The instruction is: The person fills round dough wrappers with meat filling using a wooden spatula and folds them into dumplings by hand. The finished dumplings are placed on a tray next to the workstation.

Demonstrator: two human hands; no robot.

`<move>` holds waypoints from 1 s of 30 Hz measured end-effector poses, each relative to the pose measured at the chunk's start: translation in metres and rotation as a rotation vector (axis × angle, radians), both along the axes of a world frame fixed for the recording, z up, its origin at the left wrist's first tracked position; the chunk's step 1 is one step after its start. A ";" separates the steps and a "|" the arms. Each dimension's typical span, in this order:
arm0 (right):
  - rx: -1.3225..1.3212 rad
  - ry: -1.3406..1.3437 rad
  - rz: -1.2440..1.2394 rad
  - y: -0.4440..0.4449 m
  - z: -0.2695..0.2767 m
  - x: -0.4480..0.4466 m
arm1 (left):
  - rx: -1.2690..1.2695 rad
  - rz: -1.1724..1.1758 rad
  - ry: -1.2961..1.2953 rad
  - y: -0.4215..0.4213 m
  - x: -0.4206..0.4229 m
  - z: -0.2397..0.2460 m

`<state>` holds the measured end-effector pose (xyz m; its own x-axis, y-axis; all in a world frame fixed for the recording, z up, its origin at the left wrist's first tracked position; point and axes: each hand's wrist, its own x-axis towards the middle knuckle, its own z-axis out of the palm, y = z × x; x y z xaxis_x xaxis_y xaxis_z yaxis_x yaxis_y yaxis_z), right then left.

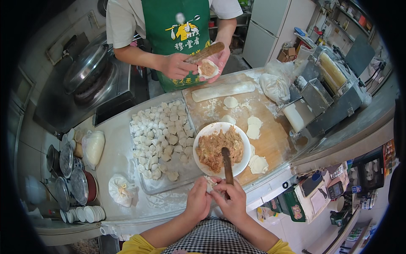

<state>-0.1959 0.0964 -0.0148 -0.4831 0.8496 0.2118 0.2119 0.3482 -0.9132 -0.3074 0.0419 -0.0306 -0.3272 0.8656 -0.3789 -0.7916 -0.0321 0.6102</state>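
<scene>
Pinched between both hands is a partly folded dumpling [211,183], close to the counter's near edge. My left hand [199,198] supports it from the left. The fingers of my right hand [229,198] press at its edge, and that hand also keeps hold of a wooden spatula [227,168] whose dark tip rests in the filling. Just beyond lies a white bowl [197,154] of minced filling [219,144]. To its left, a tray [149,187] carries many floury dumplings [158,133]. Round dough wrappers [258,164] lie right of the bowl on the wooden board [276,143].
Across the counter, a co-worker's hands [215,62] hold a spatula [206,52] and a filled wrapper [208,69]. A dough roll [223,91] lies before them. A dough machine [326,85] stands right; a tied bag [122,190], lidded pots [83,185] and white cups [92,213] are left.
</scene>
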 end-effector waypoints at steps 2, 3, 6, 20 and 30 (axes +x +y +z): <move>-0.010 0.008 0.007 0.001 0.001 0.001 | -0.002 -0.021 0.010 -0.001 -0.001 -0.001; -0.033 0.015 0.001 0.003 0.001 0.001 | -0.009 -0.064 0.023 -0.002 -0.002 -0.002; -0.093 0.025 -0.034 0.006 0.000 0.004 | 0.037 -0.154 0.090 -0.009 -0.007 -0.004; 0.368 0.007 0.007 0.012 0.012 -0.004 | -0.089 -0.179 0.042 -0.011 -0.010 0.026; 0.145 -0.005 0.077 0.008 0.009 -0.012 | -0.031 -0.141 0.611 -0.025 0.010 0.013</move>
